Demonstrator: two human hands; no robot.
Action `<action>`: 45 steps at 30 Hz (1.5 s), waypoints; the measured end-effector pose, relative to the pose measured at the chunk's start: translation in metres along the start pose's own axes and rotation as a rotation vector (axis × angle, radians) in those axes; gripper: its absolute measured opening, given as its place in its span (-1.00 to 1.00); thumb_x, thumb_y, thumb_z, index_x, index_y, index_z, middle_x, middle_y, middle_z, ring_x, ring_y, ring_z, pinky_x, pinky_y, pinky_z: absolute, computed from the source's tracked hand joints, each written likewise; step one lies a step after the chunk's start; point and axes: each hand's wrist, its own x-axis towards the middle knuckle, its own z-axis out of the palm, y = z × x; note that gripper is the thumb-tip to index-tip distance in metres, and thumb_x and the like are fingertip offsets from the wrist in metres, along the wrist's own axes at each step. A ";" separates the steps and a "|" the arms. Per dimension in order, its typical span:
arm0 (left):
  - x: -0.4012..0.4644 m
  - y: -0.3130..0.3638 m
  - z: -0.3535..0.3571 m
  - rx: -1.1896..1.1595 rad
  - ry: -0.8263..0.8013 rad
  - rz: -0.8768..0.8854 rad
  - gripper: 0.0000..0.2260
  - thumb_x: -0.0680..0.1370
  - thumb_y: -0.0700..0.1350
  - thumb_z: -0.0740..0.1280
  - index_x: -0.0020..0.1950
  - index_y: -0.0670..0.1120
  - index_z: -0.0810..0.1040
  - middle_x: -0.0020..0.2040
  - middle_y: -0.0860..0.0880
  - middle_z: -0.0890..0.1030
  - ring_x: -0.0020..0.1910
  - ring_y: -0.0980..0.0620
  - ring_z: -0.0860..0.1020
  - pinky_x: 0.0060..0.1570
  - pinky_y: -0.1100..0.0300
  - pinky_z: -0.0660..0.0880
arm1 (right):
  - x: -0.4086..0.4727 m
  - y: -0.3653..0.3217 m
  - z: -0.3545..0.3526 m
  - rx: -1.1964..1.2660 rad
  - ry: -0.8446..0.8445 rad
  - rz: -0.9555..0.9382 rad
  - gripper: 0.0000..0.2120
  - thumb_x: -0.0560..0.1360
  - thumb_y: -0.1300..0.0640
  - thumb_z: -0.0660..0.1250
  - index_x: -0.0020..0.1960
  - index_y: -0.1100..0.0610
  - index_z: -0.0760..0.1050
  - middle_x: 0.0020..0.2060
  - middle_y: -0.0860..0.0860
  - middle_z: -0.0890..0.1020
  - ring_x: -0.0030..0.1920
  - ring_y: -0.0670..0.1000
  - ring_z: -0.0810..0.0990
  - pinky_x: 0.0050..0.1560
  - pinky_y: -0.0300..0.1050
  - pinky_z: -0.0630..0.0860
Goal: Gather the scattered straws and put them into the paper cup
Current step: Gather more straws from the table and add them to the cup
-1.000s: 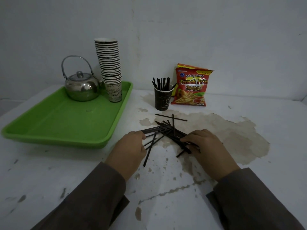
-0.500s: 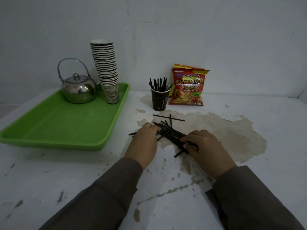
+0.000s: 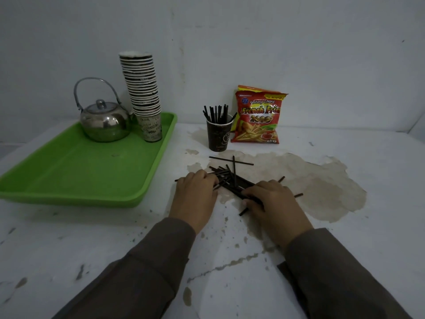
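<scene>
Both hands lie palm-down on the white, stained bench at frame centre, flanking the loose pile of thin black straws (image 3: 230,180). Left hand (image 3: 195,199): fingers curled over the left ends of the pile, pressing or raking; whether any straw is actually pinched cannot be told. Right hand (image 3: 273,203): fingers curled over the lower-right ends, several straws running beneath the knuckles and a short end showing below the thumb side; grip likewise not resolvable. Judgement: the hands are set on opposite ends to squeeze the spread into one bundle that can be lifted at once.

Two straws form a cross (image 3: 232,161) just above the pile, outside both hands; stray tips project right of the right hand. The dark paper cup (image 3: 217,137), upright and already holding a bunch of straws, stands above the pile, near but not touching, beside the red French-fries snack bag (image 3: 258,118). The green plastic tray (image 3: 80,171) at left is not involved.
</scene>
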 end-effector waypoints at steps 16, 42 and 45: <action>-0.009 0.002 -0.009 -0.130 -0.099 -0.048 -0.72 0.52 -0.28 0.16 0.12 -0.10 0.58 0.00 -0.11 0.62 -0.03 -0.04 0.56 -0.12 0.23 0.40 | 0.001 -0.003 0.000 -0.132 0.032 0.148 -0.78 0.50 0.11 0.20 0.10 0.04 0.52 0.00 0.01 0.58 0.06 0.07 0.42 0.08 -0.02 0.24; -0.013 -0.001 -0.015 -0.222 -0.100 -0.052 -0.82 0.56 -0.24 0.20 0.07 -0.12 0.56 0.01 -0.09 0.53 -0.03 0.03 0.45 -0.20 0.36 0.19 | 0.000 0.006 -0.018 -0.205 -0.188 -0.136 -0.80 0.49 0.15 0.26 0.06 -0.07 0.53 0.16 -0.08 0.53 0.13 0.01 0.37 0.05 -0.12 0.25; -0.013 0.002 -0.017 -0.259 -0.039 -0.032 -0.84 0.56 -0.23 0.20 0.06 -0.13 0.55 -0.07 -0.02 0.46 -0.11 0.08 0.40 -0.24 0.36 0.17 | 0.000 0.008 -0.019 -0.185 -0.196 -0.142 -0.82 0.50 0.16 0.26 0.03 -0.05 0.54 0.11 -0.07 0.56 0.09 0.00 0.38 0.01 -0.14 0.26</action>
